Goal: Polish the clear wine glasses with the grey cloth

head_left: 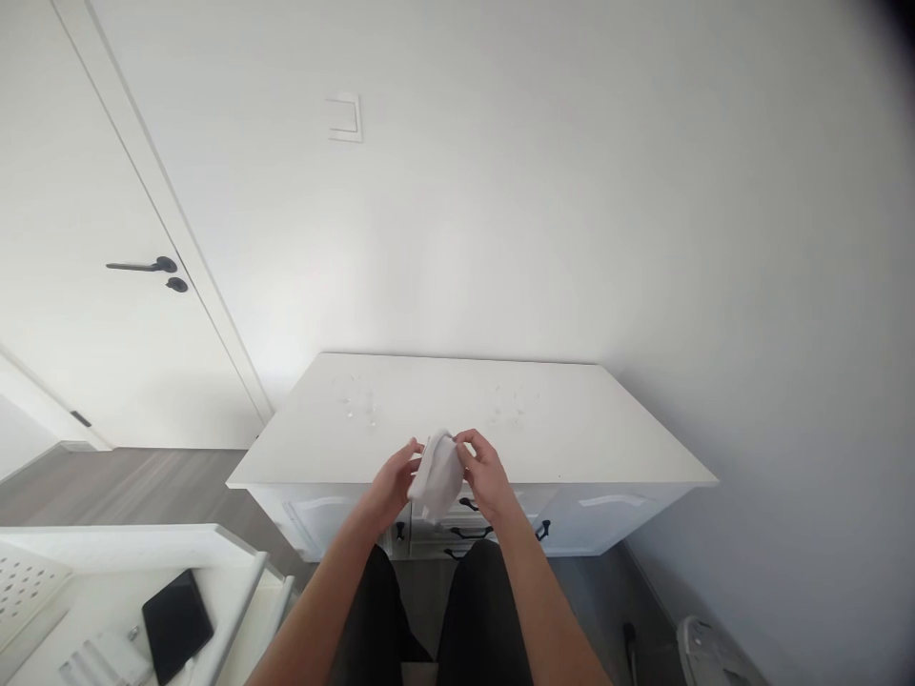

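A pale, crumpled cloth (437, 478) hangs between my two hands, just in front of the front edge of a white cabinet (429, 381). My left hand (392, 488) grips its left side, the fingers partly hidden behind the fabric. With thumb and fingers closed, my right hand (487, 474) pinches the cloth's upper right edge. On the cabinet top lie two patches of clear drops, the left drops (361, 398) and the right drops (509, 405); they look like water.
Black handles (472, 534) mark the cabinet's drawers and doors. At lower left, a white desk or shelf unit (214, 543) bears a black tablet-like slab (176, 624). A white door (86, 286) is at left. A pale rounded appliance (707, 653) stands at lower right.
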A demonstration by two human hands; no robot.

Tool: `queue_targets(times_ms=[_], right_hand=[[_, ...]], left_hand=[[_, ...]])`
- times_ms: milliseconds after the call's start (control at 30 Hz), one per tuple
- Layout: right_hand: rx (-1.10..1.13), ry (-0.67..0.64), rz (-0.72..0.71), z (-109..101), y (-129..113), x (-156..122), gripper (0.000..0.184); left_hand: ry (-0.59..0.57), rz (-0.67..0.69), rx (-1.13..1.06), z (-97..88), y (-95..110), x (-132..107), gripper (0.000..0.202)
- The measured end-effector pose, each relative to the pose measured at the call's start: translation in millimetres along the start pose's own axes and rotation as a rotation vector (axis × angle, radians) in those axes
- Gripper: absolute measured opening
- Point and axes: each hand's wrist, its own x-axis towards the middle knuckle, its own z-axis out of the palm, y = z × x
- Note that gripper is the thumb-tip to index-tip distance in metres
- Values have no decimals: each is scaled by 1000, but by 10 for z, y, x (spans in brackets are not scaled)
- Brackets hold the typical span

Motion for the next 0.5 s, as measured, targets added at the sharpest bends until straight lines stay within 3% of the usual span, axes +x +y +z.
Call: queue_targets(times_ms=[67,167,233,333,400,500], right_hand=[[-24,-59,-17,6,-45,-6,35],[82,14,-60,1,-26,9,50],[143,50,32,-1,12,9,51],[116,-94,234,5,46,-23,43],[38,-140,183,16,44,-48,42],[-153,-54,-39,31,30,-61,40]], left_hand=[[-12,38,160,64,-11,-34,50],[12,178,242,141,-34,-37,50],[64,266,180,156,-35,-24,48],[114,280,176,121,-14,-14,45],[116,263,259,77,5,-19,43],[143,313,369,16,31,-26,41]])
